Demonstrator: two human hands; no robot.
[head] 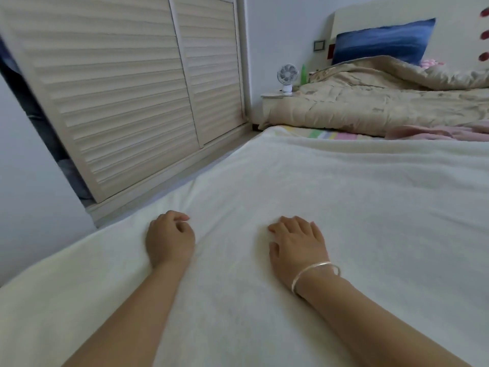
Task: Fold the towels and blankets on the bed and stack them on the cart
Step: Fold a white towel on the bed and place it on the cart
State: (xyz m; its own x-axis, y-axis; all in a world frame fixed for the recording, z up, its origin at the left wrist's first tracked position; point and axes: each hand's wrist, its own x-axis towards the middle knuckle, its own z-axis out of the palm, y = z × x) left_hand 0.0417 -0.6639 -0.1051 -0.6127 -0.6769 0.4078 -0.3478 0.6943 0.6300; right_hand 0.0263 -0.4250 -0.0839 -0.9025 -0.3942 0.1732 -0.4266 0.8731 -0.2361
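Item: white blanket (344,207), spread flat across the bed (325,134). I logged the right hand (296,242) pressed on it, fingers straight, likely smoothing creases; left hand (169,239) curled on the cloth, whether pinching it I couldn't tell.

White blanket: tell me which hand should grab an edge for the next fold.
Left, probably. The left hand lies nearer the white blanket's left edge; the right hand rests mid-cloth, farther from any edge.
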